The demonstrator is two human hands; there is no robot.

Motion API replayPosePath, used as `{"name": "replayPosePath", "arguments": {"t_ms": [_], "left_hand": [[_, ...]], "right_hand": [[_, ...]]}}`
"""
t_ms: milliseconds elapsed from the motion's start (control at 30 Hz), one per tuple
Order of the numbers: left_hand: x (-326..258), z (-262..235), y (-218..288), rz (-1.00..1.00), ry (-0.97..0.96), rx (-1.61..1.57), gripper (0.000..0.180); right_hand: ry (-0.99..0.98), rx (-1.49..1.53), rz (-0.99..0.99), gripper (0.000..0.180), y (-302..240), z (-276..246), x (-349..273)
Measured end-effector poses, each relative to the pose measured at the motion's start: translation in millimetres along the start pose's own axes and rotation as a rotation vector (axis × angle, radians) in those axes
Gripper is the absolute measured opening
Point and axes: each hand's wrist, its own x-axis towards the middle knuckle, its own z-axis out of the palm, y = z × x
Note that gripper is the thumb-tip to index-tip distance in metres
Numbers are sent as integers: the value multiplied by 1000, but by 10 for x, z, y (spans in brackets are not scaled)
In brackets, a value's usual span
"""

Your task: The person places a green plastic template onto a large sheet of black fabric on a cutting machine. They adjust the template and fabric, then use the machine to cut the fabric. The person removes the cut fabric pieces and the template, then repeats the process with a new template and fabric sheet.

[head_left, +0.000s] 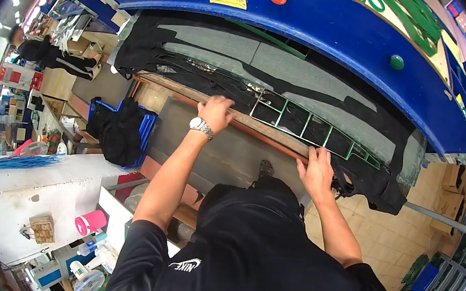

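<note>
While the left hand [215, 113], fingers loosely bent, holds nothing visible at the wooden edge [269, 131], the right hand [317, 172] has its fingertips by the green frame [306, 125], grip untellable; that frame lies on black fabric [297, 89] before a blue machine [327, 24].

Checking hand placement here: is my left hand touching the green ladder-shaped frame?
Apart. The head view shows black material between your left hand and the left end of the green ladder-shaped frame.

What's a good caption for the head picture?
Left hand and right hand near a green ladder-shaped frame on black material.
</note>
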Motion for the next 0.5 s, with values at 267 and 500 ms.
{"name": "replayPosePath", "arguments": {"t_ms": [267,500], "left_hand": [[-29,-88,-37,66,-86,44,40],[270,-317,-405,91,135,-497,17]], "right_hand": [[-172,47,33,45,-45,-127,170],[-625,136,138,37,-223,-534,974]]}}
